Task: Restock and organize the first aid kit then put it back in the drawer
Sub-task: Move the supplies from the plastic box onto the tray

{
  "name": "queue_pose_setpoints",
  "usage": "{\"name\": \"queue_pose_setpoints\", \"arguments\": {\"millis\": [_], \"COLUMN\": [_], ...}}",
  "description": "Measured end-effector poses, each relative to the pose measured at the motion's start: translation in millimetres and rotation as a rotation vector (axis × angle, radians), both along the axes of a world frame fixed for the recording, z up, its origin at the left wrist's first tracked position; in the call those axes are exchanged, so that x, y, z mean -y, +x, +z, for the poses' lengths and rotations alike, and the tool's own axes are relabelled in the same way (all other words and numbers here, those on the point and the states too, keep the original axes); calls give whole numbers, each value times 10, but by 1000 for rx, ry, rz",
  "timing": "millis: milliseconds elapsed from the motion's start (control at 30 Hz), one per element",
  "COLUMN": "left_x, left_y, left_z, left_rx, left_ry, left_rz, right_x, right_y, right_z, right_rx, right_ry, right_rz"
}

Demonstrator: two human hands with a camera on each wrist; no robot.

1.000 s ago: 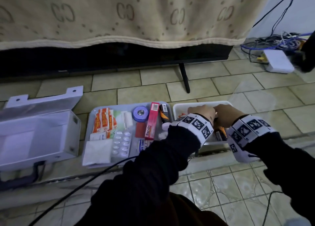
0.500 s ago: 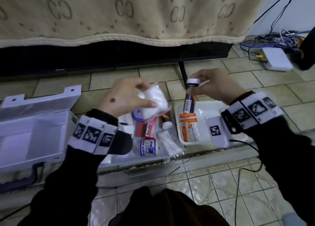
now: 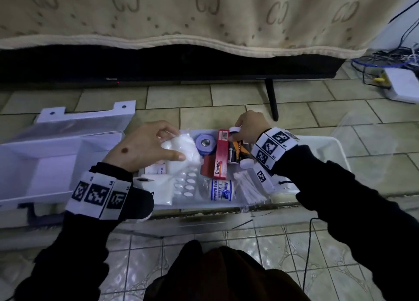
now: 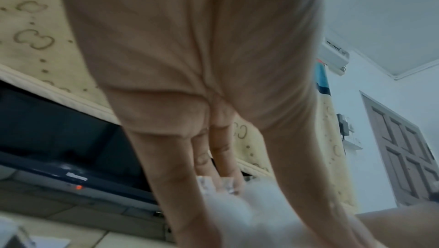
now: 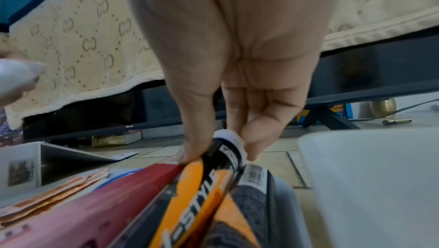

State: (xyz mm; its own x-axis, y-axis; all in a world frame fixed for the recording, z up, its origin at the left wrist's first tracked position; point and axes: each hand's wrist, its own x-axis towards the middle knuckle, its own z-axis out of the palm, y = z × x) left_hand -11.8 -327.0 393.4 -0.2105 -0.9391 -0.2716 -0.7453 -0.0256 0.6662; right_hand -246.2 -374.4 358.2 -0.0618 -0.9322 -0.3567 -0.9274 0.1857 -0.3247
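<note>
A clear tray (image 3: 197, 206) on the floor holds the supplies: blue tape roll (image 3: 204, 143), red Bacidin box (image 3: 220, 156), bandage roll (image 3: 221, 189), cotton swabs (image 3: 250, 188), pill blister (image 3: 187, 184). My left hand (image 3: 149, 148) grips a white cotton bag (image 3: 181, 153) (image 4: 249, 212) low over the tray's left part. My right hand (image 3: 247, 128) pinches the white cap of a dark and orange tube (image 3: 235, 151) (image 5: 213, 177), laid beside the red box (image 5: 106, 205). The open white first aid box (image 3: 45, 162) stands at the left.
A white bin (image 3: 335, 151) (image 5: 380, 186) sits right of the tray. A TV (image 3: 172, 64) under a beige cloth (image 3: 181, 12) stands behind, its leg (image 3: 271, 98) near my right hand. Cables and a white router (image 3: 402, 85) lie far right.
Both hands came down from above with the cotton bag and the tube to the tray; a second earlier both were together in the white bin.
</note>
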Motion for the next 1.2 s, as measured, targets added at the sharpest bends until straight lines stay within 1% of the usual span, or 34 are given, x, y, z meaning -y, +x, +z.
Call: {"name": "queue_pose_setpoints", "arguments": {"millis": [67, 133, 233, 300, 433, 533, 567, 667, 733, 800, 867, 933, 1000, 1067, 1200], "left_x": [-33, -76, -169, -218, -246, -269, -281, -316, -345, -357, -338, -313, -266, -190, 37], "left_y": [149, 267, 350, 367, 382, 396, 387, 314, 228, 143, 5, -253, -608, -1007, -1755], "left_z": [-8, -31, -98, -179, -379, -473, -475, -354, -146, 105, 356, 575, 693, 698, 397], "left_rx": [30, 82, 109, 174, 248, 267, 264, 269, 317, 332, 304, 211, 146, 177, 236], "left_ry": [-22, -12, 78, 112, 122, 148, 157, 155, 60, -88, -223, -246, -249, -245, -234], "left_rz": [31, 20, -65, -131, -160, -154, -154, -129, -135, -173, -210, -257, -359, -463, -642], "right_x": [-3, -10, -18, -29, -105, -211, -250, -356, -447, -556, -667, -757, -826, -881, -907], "right_y": [11, -4, -98, -182, -429, -679, -778, -1109, -1312, -1485, -1637, -1766, -1843, -1859, -1777], "right_z": [-10, -5, 12, 31, 115, 222, 261, 359, 426, 498, 559, 592, 603, 589, 464], "right_rx": [9, 46, 116, 119, 129, 115, 137, 206, 197, 171, 135, 90, 39, 2, -34], "right_ry": [-16, -50, -133, -153, -172, -178, -179, -192, -174, -143, -107, -80, -59, -36, 41], "right_rz": [5, -12, -79, -93, -154, -175, -201, -319, -362, -379, -382, -376, -364, -341, -251]}}
